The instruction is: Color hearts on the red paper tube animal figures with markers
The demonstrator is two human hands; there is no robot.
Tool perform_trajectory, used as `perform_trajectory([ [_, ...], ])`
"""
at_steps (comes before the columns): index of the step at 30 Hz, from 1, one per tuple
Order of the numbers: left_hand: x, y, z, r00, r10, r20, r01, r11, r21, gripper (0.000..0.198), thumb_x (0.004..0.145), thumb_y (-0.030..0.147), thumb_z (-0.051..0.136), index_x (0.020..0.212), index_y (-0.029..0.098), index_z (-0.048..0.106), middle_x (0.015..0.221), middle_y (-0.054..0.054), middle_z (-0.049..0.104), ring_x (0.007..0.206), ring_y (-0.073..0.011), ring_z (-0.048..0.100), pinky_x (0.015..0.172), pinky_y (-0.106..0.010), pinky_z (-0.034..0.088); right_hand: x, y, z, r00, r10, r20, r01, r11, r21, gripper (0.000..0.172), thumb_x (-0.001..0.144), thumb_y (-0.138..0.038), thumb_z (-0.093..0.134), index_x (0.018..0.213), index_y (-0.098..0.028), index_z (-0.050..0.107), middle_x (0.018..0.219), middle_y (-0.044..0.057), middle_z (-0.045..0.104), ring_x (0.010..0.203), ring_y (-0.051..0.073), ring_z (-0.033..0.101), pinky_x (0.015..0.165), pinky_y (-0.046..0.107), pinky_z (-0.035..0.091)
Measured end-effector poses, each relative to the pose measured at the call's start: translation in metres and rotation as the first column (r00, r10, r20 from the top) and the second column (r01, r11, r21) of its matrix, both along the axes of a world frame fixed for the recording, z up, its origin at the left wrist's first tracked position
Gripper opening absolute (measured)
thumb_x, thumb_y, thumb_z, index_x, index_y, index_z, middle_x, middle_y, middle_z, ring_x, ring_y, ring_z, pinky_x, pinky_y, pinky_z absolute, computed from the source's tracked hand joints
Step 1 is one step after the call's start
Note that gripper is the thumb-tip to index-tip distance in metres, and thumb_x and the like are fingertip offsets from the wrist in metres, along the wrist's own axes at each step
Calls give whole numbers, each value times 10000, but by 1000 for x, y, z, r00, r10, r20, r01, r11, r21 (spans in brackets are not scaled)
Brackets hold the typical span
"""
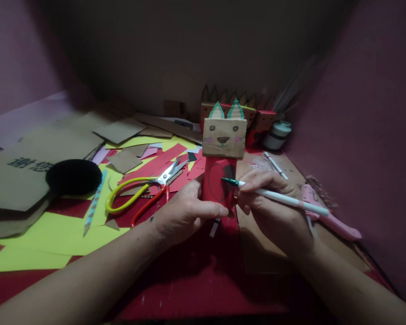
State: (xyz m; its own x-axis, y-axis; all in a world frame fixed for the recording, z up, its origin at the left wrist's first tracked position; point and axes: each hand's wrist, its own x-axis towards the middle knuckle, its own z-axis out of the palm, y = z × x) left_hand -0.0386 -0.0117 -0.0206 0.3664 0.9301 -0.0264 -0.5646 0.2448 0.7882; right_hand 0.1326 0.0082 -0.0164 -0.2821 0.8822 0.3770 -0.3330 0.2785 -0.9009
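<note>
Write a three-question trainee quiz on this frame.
1. True or false: the right hand holds a pen with its tip at the cat figure.
2. Where do the scissors lie? A) left of the cat figure B) right of it C) on top of it
3. What colour is the part of the cat figure that the left hand grips?
Key: 1 true; 2 A; 3 red.

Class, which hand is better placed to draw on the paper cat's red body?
Right hand: it holds the pen, tip against the paper cat, which the left hand grips.
</note>
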Motion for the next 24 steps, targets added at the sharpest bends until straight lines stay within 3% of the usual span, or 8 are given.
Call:
perform_trajectory([
  [5,0,0,-1,999,35,8,-35,999,24,460,589,16,823,1016,130,697,949,-107,808,895,-295,770,773,-338,595,4,2,-2,995,81,60,-84,996,37,106,811,-158,794,805,-262,811,807,4,713,678,137,610,620,271,498],
  [9,0,0,-1,1000,-11,21,11,1000,27,483,611,28,820,1069,131,709,1000,-123,808,930,-305,770,770,-336,601,1,1,3,999,32,20,-30,998,-60,62,867,-273,770,836,-269,824,714,-7,708,603,120,583,540,250,448],
  [13,0,-1,0,999,-33,20,33,999,24,486,638,25,814,1096,147,710,952,-97,811,867,-276,776,749,-323,602,-3,0,5,999,-30,-15,28,991,-129,71,792,-274,835,856,-281,804,733,-13,740,588,117,610,492,225,434],
  [18,0,0,1,1000,-3,-10,3,1000,5,452,606,23,806,1038,125,724,919,-105,805,827,-275,767,730,-325,593,0,-2,-1,999,-18,45,21,997,-70,52,819,-219,820,808,-256,786,707,-12,715,575,122,597,521,245,470],
  [24,0,0,-1,1000,-21,-4,22,1000,15,389,617,34,816,978,144,720,862,-77,794,705,-203,727,659,-283,577,2,3,-1,998,-54,15,53,998,31,87,858,-181,785,875,-267,787,808,-4,746,662,134,655,556,243,505],
])
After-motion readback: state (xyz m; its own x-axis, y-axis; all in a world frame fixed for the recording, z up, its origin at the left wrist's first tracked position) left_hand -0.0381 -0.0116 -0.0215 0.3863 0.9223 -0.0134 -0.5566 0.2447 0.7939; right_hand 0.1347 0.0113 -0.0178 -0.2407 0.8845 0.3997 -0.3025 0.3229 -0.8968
